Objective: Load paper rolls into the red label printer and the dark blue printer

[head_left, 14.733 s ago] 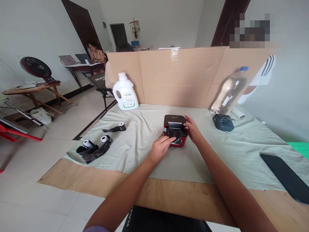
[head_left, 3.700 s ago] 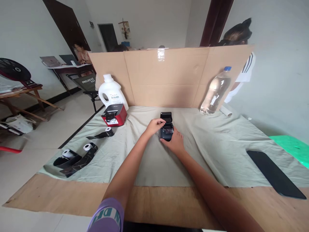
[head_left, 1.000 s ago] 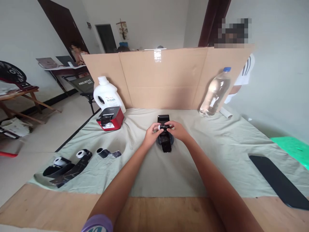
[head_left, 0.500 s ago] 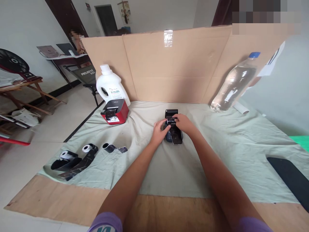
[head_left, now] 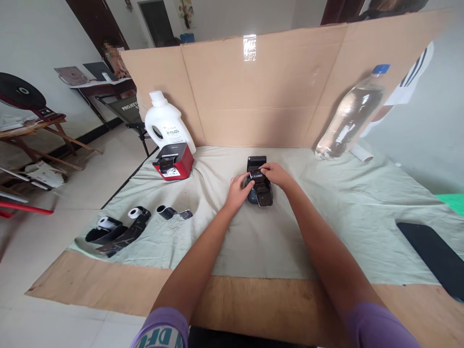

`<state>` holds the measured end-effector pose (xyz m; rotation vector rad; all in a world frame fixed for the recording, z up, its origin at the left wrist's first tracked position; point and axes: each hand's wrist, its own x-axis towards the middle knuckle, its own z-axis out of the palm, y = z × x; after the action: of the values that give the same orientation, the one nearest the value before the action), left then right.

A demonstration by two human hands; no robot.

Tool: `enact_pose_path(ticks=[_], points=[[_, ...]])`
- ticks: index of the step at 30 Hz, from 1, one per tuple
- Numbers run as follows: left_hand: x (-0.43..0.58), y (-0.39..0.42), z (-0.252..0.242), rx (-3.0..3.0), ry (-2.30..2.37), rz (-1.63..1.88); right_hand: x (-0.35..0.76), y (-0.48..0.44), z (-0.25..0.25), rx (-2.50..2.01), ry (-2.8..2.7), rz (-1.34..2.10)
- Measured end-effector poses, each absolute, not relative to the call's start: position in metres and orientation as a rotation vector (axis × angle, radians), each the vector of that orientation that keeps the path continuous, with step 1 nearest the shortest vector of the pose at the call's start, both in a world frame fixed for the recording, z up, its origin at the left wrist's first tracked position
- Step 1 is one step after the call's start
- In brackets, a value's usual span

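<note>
Black roll (head_left: 257, 177) pinched in left hand (head_left: 237, 192) and right hand (head_left: 278, 175), I counted three other rolls (head_left: 136, 220), two printers (head_left: 252, 195), two large bottles (head_left: 173, 130).

A black roll (head_left: 258, 176) was held by the left hand (head_left: 237, 193) and right hand (head_left: 278, 175) at an open dark printer (head_left: 256, 160) on the cloth-covered desk (head_left: 261, 297).

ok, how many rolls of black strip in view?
4. One held roll between left hand and right hand; three on the cloth, at left: leftmost roll, middle roll, rightmost roll. More may be hidden inside the red-and-black device.
</note>
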<state>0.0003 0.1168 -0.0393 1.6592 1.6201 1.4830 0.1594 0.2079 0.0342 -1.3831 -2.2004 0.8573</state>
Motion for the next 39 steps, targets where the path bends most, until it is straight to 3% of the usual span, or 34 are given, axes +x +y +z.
enact_pose_path(ticks=[6,13,33,39], points=[[0.000,0.115,-0.038,1.690,1.608,1.463,0.155,0.193,0.029,-1.394,-2.410,0.540],[-0.001,0.108,-0.034,1.830,1.615,1.439,0.150,0.181,0.024,-1.536,-2.218,0.371],[0.007,0.054,-0.028,2.649,1.465,1.110,0.172,0.204,0.032,-1.318,-1.898,0.796],[0.012,0.051,-0.028,2.691,1.509,1.040,0.183,0.190,0.052,-1.235,-2.119,0.947]])
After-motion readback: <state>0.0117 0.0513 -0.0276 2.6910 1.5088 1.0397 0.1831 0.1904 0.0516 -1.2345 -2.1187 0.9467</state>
